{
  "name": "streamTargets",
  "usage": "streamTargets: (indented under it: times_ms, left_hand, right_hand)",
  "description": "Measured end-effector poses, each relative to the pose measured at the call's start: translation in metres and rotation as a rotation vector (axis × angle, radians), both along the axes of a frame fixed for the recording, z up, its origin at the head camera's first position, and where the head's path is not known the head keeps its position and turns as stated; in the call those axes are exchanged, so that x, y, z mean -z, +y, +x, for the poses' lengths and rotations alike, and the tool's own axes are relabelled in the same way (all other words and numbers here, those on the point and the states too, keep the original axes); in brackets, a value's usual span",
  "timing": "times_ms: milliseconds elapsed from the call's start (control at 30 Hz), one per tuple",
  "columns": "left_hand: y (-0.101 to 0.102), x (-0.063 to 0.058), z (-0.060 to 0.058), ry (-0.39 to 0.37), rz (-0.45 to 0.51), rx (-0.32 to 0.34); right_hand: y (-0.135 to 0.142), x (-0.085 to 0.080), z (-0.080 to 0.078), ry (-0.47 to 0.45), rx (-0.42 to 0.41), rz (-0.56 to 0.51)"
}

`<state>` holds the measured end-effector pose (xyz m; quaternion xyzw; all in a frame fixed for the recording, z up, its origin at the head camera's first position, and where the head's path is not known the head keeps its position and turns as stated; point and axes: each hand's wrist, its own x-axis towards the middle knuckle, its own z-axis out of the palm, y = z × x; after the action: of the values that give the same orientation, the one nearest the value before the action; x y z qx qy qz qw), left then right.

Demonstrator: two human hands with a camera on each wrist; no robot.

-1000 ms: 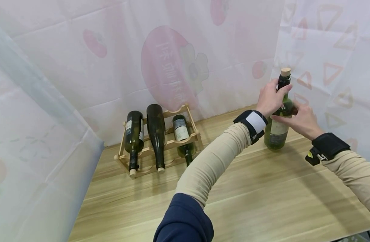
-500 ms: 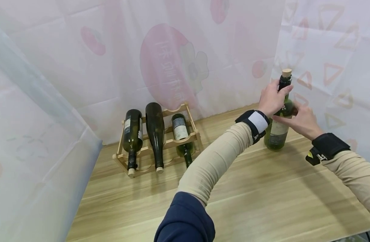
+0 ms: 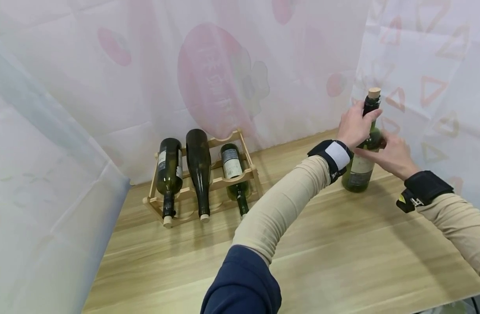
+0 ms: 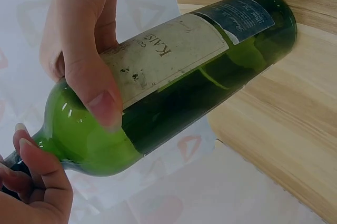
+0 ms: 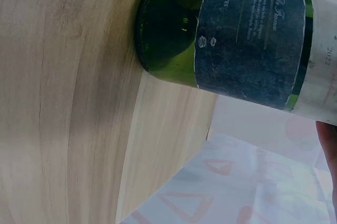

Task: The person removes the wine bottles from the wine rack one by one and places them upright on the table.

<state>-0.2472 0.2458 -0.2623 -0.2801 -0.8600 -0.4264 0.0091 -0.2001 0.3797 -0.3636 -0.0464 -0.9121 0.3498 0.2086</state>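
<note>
A green wine bottle point(image 3: 359, 170) with a cork point(image 3: 374, 92) in its mouth stands upright on the wooden table at the right. My left hand point(image 3: 353, 126) holds it by the dark neck. Lower down, my right hand point(image 3: 394, 156) grips the shoulder and upper body, its thumb pressed along the label in the left wrist view. In that view the left hand's curled fingers point(image 4: 47, 179) are around the neck. The right wrist view shows the bottle's base point(image 5: 158, 29) at the tabletop, with a dark blue label point(image 5: 250, 39) above it.
To the left stands a wooden wine rack point(image 3: 246, 175) with three bottles lying in it: a labelled one point(image 3: 169, 170), a dark one point(image 3: 198, 163) and another labelled one point(image 3: 233, 165). My left forearm crosses close to the rack's right side. Printed sheets point(image 3: 294, 65) hang behind the table point(image 3: 326, 257).
The head view has shifted slightly, so the rack appears a little higher and farther left. Both hands keep their hold on the bottle, with hardly any movement.
</note>
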Motion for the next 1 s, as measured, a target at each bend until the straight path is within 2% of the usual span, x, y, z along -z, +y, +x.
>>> streamTargets:
  times_ms: [233,567,1000]
  left_hand:
    - [0.0029,-0.0044,-0.0008,-0.027,-0.012,-0.012]
    - [0.0015,-0.0034,0.0019,-0.054,-0.021,-0.017]
    - [-0.0014,0.0027,0.0034,-0.025,-0.009,0.013]
  right_hand:
    - [0.0006,-0.0028,-0.0006,0.003,0.001,0.015]
    - [-0.0036,0.0009,0.0026,0.014,0.003,0.017]
    - [-0.0074,0.003,0.0055,0.015,0.029,0.075]
